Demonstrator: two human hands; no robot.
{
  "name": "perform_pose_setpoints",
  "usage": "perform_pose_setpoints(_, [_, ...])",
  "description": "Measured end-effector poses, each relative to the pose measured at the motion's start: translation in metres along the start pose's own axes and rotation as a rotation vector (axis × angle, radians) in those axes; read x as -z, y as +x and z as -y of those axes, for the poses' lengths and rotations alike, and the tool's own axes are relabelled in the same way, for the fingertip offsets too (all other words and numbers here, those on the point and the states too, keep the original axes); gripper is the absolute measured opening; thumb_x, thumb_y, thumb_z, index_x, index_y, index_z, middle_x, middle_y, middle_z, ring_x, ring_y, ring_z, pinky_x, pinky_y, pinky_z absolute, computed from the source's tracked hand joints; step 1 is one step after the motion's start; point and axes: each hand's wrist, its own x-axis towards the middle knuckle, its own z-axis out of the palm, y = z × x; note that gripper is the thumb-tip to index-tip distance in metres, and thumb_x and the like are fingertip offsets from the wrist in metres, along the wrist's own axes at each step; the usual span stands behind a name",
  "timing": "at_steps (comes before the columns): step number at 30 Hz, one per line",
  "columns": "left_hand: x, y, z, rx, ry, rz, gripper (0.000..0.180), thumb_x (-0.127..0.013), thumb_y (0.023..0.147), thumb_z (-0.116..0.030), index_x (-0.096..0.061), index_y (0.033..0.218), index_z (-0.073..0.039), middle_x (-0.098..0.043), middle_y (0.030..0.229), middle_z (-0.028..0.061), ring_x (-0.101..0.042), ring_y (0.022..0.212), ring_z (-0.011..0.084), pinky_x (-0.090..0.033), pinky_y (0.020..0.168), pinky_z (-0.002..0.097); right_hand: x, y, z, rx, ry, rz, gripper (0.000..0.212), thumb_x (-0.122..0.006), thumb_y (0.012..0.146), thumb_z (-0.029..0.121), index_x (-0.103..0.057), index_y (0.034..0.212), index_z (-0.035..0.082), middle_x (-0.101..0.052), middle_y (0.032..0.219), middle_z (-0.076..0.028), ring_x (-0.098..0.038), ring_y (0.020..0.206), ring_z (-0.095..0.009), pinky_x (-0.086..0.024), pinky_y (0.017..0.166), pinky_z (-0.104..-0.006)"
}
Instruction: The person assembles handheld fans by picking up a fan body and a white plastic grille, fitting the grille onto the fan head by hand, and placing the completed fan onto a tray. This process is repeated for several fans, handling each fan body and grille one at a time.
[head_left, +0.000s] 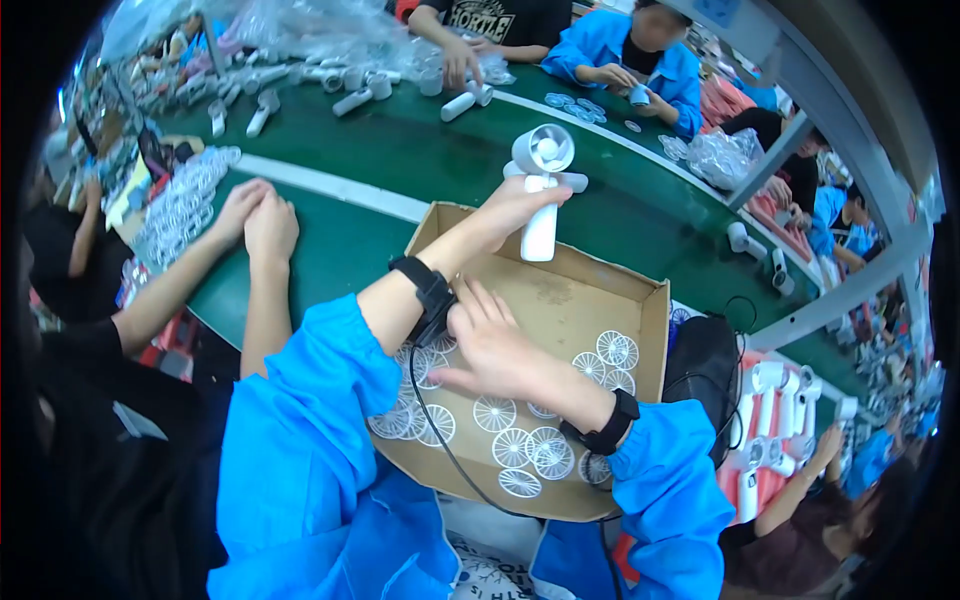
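A white handheld fan (540, 228) is in my left hand (507, 212), held upright above the far side of a cardboard box with its round head up. The fingers of that hand wrap around the handle just under the head. My right hand (490, 345) hovers over the box, fingers stretched and apart, with nothing visible in it. White spoked fan grilles (494, 414) lie loose inside the cardboard box (590, 268), mostly in its near half. Some are hidden under my right hand and forearm. Both my wrists wear black bands, the left with a cable.
A green conveyor table (380, 150) with white stripes runs behind the box, carrying fan bodies (262, 112). At left, another person's clasped hands (258, 215) rest near a pile of white rings (185, 215). Across, a person in blue handles a part. Fans fill a pink-lined tray (770, 430) at right.
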Motion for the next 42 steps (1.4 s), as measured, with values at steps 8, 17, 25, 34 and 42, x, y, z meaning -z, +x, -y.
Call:
perform_pose_setpoints(8, [0.009,-0.003,-0.007,0.016,-0.020,-0.046,0.051,-0.064,0.086,-0.014,-0.030,0.125,-0.012,-0.057,0.085,0.0070,-0.060,0.064,0.0167,-0.054,0.053,0.0308,-0.019,-0.013,-0.008,0.173,0.066,0.222,0.070,-0.064,0.077,0.047,-0.041,0.135,0.016,-0.036,0.133,-0.025,-0.031,0.126,-0.045,-0.028,0.101,-0.0545])
perform_pose_setpoints(17, [-0.004,-0.013,-0.013,0.069,-0.043,-0.108,0.041,-0.061,0.088,-0.014,-0.035,0.119,-0.013,-0.056,0.083,0.0050,-0.058,0.063,0.0141,-0.052,0.052,0.0268,-0.037,-0.007,0.024,0.536,0.134,0.124,0.045,-0.064,0.077,0.040,-0.060,0.114,0.015,-0.052,0.128,-0.012,-0.043,0.124,-0.031,-0.037,0.096,-0.0497])
perform_pose_setpoints(25, [0.014,-0.002,-0.002,0.101,-0.081,-0.122,0.041,-0.061,0.087,-0.015,-0.035,0.118,-0.013,-0.055,0.083,0.0047,-0.057,0.064,0.0138,-0.052,0.052,0.0270,0.047,0.010,0.017,0.152,0.008,0.655,0.027,-0.063,0.083,0.028,-0.061,0.091,0.002,-0.065,0.095,-0.015,-0.062,0.091,-0.030,-0.049,0.075,-0.0407])
perform_pose_setpoints(34, [0.006,0.004,-0.004,0.121,-0.056,-0.069,0.044,-0.062,0.087,-0.016,-0.034,0.121,-0.014,-0.057,0.090,0.0065,-0.060,0.069,0.0159,-0.055,0.056,0.0299,0.090,-0.013,-0.086,-0.098,0.888,0.567,0.034,-0.058,0.092,0.026,-0.061,0.114,0.001,-0.066,0.103,-0.007,-0.062,0.092,-0.018,-0.048,0.083,-0.0316])
perform_pose_setpoints(42, [-0.002,-0.002,0.003,0.035,-0.188,0.036,0.048,-0.059,0.088,-0.011,-0.033,0.128,-0.014,-0.055,0.105,0.0098,-0.062,0.089,0.0201,-0.057,0.067,0.0350,0.086,-0.007,-0.103,-0.317,1.540,-0.329,0.033,-0.054,0.094,0.019,-0.056,0.122,0.001,-0.063,0.108,-0.006,-0.059,0.094,-0.012,-0.047,0.084,-0.0273])
